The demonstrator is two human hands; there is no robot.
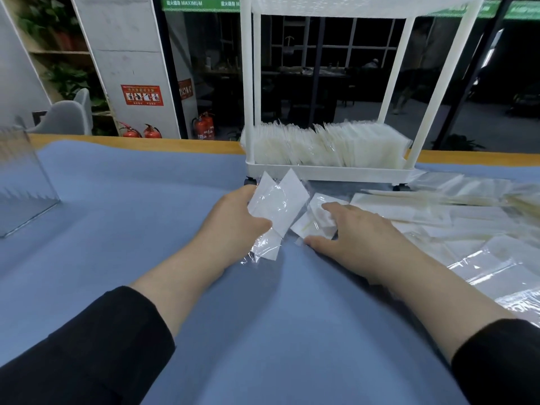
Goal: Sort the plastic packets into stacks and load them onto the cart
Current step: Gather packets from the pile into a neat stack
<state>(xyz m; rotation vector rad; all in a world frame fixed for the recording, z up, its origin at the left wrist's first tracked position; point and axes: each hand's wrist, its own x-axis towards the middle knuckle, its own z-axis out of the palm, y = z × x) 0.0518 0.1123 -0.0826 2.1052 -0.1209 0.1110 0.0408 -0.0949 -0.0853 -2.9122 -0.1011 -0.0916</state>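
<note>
Blue cloth (117, 229): it covers the table in front of me, soft and matte, wide and bare on my left and toward my body, so that is my open room for squaring a stack.
White cart (327, 171): plastic, standing on the cloth at the far side, its low tray rim just beyond my hands; I judge anything going in must lift over that rim and pass between the posts.
Loaded packets (327, 147): upright rows already fill most of the lower tray, so free room there looks tight.
Loose heap (438, 211): clear and white packets spread flat across the cloth to my right, overlapping, glossy, reaching toward the right edge of view.
Clear stand (23, 182): a transparent acrylic piece at far left, well apart from my work.
My left hand (233, 223): closed on a small fan of packets (277, 206), thumb on top, fingers beneath; they splay at angles, not yet squared.
My right hand (359, 232): spread open, palm down, fingers resting on a packet at the near end of the heap; it grips nothing.
Handling: light, thin, floppy, with slick film that I expect to slide packet on packet; the film tail below my left hand hangs crumpled.
Where to hold: I judge a pinch across the stiffer white middle is safest, not the loose film edges.
</note>
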